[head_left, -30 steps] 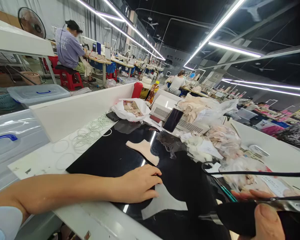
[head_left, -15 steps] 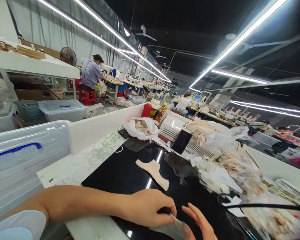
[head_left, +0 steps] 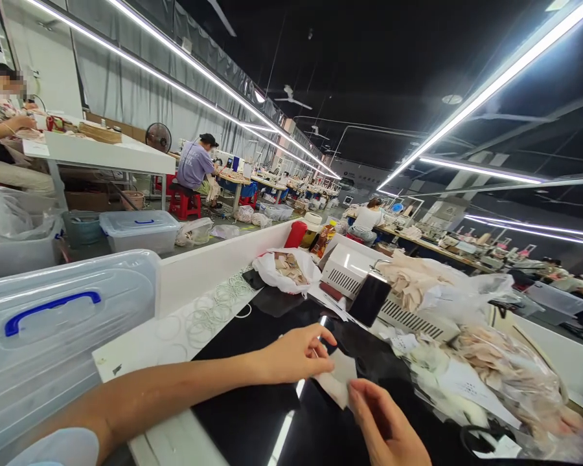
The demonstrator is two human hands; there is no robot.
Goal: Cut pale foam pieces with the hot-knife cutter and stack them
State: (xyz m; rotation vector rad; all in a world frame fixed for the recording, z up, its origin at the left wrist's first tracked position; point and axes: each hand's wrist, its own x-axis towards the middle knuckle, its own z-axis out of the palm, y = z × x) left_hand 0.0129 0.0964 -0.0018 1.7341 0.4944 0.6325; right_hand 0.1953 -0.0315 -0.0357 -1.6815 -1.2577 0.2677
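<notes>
A pale, thin fabric piece is stretched between my hands, above the glossy black work surface. My left hand reaches in from the left, its thumb and a bent finger at the piece's left edge while the upper fingers curl apart from it. At the right edge, my right hand pinches the piece between thumb and fingertips. My left hand covers most of the area where a curved pink-beige piece lay; only a small pale tip shows above the knuckles.
White rings lie along the left strip. Behind are a white plastic bag of beige pieces, a dark phone and a vented white machine casing. Bagged fabric crowds the right. A lidded clear bin stands left. Co-workers sit farther off.
Both hands have moved up and forward with the thin piece, onto the spot of the curved pink-beige piece. My view has turned left, bringing another seated person in at the far left.
</notes>
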